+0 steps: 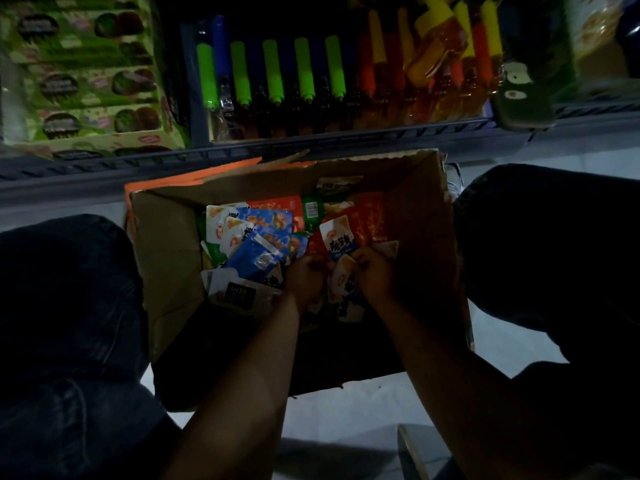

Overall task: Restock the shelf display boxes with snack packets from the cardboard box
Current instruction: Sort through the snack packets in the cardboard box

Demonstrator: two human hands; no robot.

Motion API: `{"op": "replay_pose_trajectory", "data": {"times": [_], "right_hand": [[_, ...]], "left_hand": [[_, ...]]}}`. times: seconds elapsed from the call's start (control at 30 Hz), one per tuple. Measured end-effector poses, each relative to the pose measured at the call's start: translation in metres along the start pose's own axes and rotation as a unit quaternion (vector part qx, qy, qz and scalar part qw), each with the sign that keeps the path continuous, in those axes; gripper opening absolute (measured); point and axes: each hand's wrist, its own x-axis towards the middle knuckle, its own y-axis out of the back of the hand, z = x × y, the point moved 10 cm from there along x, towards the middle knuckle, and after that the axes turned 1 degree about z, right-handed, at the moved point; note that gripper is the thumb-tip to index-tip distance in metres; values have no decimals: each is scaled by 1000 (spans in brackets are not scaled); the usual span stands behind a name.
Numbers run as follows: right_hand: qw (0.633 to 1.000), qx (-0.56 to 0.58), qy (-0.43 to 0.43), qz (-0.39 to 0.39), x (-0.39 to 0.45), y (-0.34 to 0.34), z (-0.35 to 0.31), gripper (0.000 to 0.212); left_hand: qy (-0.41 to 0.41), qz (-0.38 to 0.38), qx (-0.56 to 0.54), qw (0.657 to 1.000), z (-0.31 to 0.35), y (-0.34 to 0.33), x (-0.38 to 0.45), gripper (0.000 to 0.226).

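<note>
An open cardboard box (166, 258) stands on the floor between my knees, filled with several loose snack packets in blue (256, 254), red (367, 216), green and white. Both hands are inside the box, close together. My right hand (375, 275) grips a small bunch of white-and-blue packets (338, 242). My left hand (306, 277) is curled round the same bunch from the left side. The lower ends of the held packets show between my hands. The shelf display boxes (86, 74) sit on the low shelf beyond the box, at the left.
The dark shelf edge (242, 154) runs across just behind the box. On the shelf stand green-topped bottles (273, 71) and orange-and-yellow items (433, 57). A dark green object (523, 98) lies at the shelf's right. My dark-trousered knees flank the box on the pale floor.
</note>
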Motion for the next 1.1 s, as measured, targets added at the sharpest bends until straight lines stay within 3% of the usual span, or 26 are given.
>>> {"op": "replay_pose_trajectory", "data": {"times": [0.17, 0.3, 0.47, 0.63, 0.8, 0.97, 1.1], "right_hand": [[999, 41, 4, 5, 6, 6, 1, 37], [1000, 16, 26, 8, 6, 7, -8, 10], [997, 20, 68, 10, -3, 9, -32, 16], [998, 37, 47, -30, -16, 3, -34, 11], [996, 37, 84, 6, -23, 9, -54, 10], [992, 32, 121, 15, -37, 17, -92, 11], [982, 34, 187, -9, -56, 26, -139, 7]], "left_hand": [[46, 40, -103, 993, 2, 3, -1, 17], [49, 21, -91, 994, 4, 0, 3, 14], [69, -12, -37, 997, 10, -1, 1, 54], [66, -30, -40, 997, 10, -2, -3, 65], [52, -40, -102, 993, 15, 5, -14, 69], [7, -36, -178, 983, 32, 30, -29, 34], [-42, -18, -167, 985, 54, 58, -58, 26]]}}
